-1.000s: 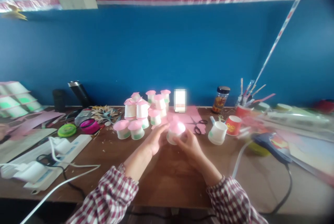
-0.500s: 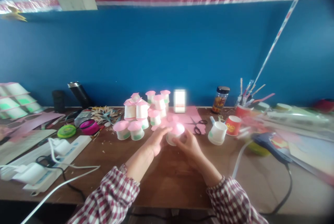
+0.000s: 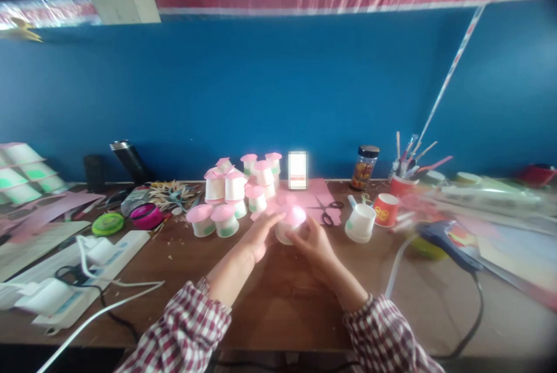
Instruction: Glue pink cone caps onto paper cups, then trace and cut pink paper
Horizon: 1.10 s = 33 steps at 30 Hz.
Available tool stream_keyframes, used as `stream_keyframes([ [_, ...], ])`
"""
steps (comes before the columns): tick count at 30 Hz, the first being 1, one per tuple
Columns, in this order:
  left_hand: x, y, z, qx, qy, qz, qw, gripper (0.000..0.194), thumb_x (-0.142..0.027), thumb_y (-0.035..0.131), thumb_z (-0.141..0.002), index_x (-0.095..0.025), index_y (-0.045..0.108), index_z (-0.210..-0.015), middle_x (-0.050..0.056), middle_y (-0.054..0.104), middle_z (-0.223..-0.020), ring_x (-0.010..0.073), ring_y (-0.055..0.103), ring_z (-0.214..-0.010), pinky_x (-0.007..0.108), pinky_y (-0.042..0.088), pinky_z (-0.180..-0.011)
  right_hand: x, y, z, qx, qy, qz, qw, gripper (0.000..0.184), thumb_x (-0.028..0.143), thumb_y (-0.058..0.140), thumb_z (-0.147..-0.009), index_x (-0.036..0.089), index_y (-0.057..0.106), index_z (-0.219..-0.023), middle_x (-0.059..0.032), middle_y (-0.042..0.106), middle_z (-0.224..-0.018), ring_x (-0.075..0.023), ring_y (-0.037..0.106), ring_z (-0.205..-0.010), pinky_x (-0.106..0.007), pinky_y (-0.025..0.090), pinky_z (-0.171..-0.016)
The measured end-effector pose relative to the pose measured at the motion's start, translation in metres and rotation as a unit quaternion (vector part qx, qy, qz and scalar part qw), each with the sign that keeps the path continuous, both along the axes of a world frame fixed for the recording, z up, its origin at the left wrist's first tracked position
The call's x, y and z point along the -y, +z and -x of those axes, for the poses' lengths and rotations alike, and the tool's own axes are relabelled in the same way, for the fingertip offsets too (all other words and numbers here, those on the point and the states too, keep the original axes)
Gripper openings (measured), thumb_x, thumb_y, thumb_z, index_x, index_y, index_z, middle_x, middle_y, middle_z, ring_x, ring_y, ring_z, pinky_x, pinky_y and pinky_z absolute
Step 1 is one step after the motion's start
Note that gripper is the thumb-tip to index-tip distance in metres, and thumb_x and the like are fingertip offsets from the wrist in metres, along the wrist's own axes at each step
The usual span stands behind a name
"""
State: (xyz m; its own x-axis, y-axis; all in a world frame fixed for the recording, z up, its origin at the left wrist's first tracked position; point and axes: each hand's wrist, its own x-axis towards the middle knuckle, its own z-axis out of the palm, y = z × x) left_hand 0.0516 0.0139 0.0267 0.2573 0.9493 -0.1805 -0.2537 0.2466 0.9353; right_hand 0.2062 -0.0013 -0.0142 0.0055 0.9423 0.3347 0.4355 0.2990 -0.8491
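Between my hands an upside-down white paper cup point(image 3: 285, 234) with a rounded pink paper top point(image 3: 293, 214) stands on the brown table. My left hand point(image 3: 261, 236) grips its left side, the fingertips at the pink top. From the right, my right hand point(image 3: 315, 243) closes on the cup, thumb low on its wall. Left of my hands are several similar pink-topped cups point(image 3: 225, 222), some stacked. Behind the held cup lie pink paper point(image 3: 315, 190) and black-handled scissors point(image 3: 327, 218). A plain white cup point(image 3: 360, 222) stands to the right.
A red cup point(image 3: 385, 209), a lidded jar point(image 3: 364, 167) and a glue gun point(image 3: 450, 243) are on the right. A power strip point(image 3: 108, 257) with plugs and cables lies left, near green tape point(image 3: 108, 223) and a pile of wooden sticks point(image 3: 174, 196). A blue partition point(image 3: 278, 89) rises behind.
The view has shifted slightly. Both hands stay on the same pink-topped cup in nearly the same pose, and the other things on the table have not moved.
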Motion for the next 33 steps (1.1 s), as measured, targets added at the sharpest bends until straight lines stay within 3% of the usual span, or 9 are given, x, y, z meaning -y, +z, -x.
stream_keyframes([
  [4, -0.003, -0.002, 0.003, -0.027, 0.013, -0.018, 0.999, 0.047, -0.051, 0.067, -0.072, -0.018, 0.062, -0.106, 0.006, 0.067, -0.092, 0.018, 0.063, -0.08, 0.029, 0.049, -0.069, 0.001, 0.002, 0.0, 0.003, 0.007, 0.011, 1.0, 0.047, 0.043, 0.066, -0.072, 0.015, 0.06, -0.11, -0.0043, 0.064, -0.079, -0.0195, 0.057, -0.072, -0.029, 0.044, -0.064],
  [8, 0.0, -0.023, 0.017, -0.096, 0.087, -0.066, 0.989, 0.053, -0.058, 0.056, -0.077, -0.018, 0.057, -0.111, 0.006, 0.067, -0.095, 0.0174, 0.064, -0.082, 0.029, 0.049, -0.072, -0.003, -0.004, -0.002, 0.015, -0.012, 0.009, 1.0, 0.048, 0.043, 0.066, -0.072, 0.017, 0.059, -0.111, -0.0049, 0.065, -0.084, -0.0206, 0.058, -0.076, -0.031, 0.045, -0.068],
  [10, 0.01, -0.036, 0.028, -0.15, 0.114, -0.106, 0.976, 0.047, -0.052, 0.061, -0.076, -0.017, 0.059, -0.107, 0.005, 0.067, -0.092, 0.0163, 0.062, -0.078, 0.027, 0.047, -0.069, -0.007, -0.009, -0.004, 0.027, -0.023, 0.0, 0.999, 0.047, 0.042, 0.066, -0.072, 0.017, 0.059, -0.111, -0.0058, 0.064, -0.089, -0.0207, 0.058, -0.078, -0.031, 0.046, -0.069],
  [15, 0.048, -0.052, 0.057, -0.253, 0.053, -0.193, 0.947, 0.021, -0.037, 0.063, -0.077, -0.017, 0.068, -0.082, 0.002, 0.067, -0.072, 0.0152, 0.06, -0.068, 0.026, 0.045, -0.066, -0.016, -0.016, 0.001, 0.064, -0.046, -0.012, 0.997, 0.049, 0.039, 0.066, -0.07, 0.017, 0.059, -0.113, -0.0084, 0.06, -0.1, -0.0205, 0.057, -0.081, -0.033, 0.047, -0.071],
  [20, 0.065, -0.064, 0.069, -0.364, 0.022, -0.259, 0.894, 0.018, -0.029, 0.054, -0.083, -0.019, 0.068, -0.085, 0.002, 0.07, -0.077, 0.0161, 0.063, -0.072, 0.025, 0.047, -0.067, -0.024, -0.017, 0.034, 0.073, -0.018, -0.011, 0.997, 0.043, 0.037, 0.066, -0.071, 0.018, 0.06, -0.109, -0.0064, 0.061, -0.093, -0.0199, 0.058, -0.078, -0.031, 0.049, -0.069],
  [26, 0.069, -0.077, 0.068, -0.389, 0.041, -0.289, 0.874, 0.015, -0.024, 0.055, -0.081, -0.021, 0.069, -0.086, 0.002, 0.071, -0.081, 0.0156, 0.065, -0.073, 0.024, 0.05, -0.067, -0.042, -0.019, 0.079, 0.081, 0.007, -0.001, 0.997, 0.046, 0.032, 0.067, -0.071, 0.014, 0.058, -0.112, -0.0089, 0.061, -0.096, -0.0202, 0.061, -0.08, -0.032, 0.05, -0.071],
  [30, 0.069, -0.074, 0.073, -0.407, 0.096, -0.314, 0.853, 0.015, -0.025, 0.053, -0.082, -0.022, 0.067, -0.087, 0.002, 0.071, -0.084, 0.0153, 0.065, -0.078, 0.024, 0.051, -0.073, -0.046, -0.022, 0.096, 0.088, 0.022, 0.009, 0.996, 0.041, 0.033, 0.067, -0.071, 0.014, 0.06, -0.107, -0.009, 0.062, -0.094, -0.0201, 0.061, -0.079, -0.031, 0.049, -0.07],
  [33, 0.056, -0.069, 0.091, -0.438, 0.207, -0.311, 0.818, 0.021, -0.028, 0.05, -0.084, -0.018, 0.063, -0.098, 0.007, 0.068, -0.096, 0.0203, 0.063, -0.091, 0.034, 0.049, -0.086, -0.043, -0.025, 0.1, 0.091, 0.024, 0.019, 0.995, 0.04, 0.034, 0.068, -0.07, 0.014, 0.06, -0.104, -0.0082, 0.062, -0.09, -0.0198, 0.061, -0.075, -0.03, 0.049, -0.067],
])
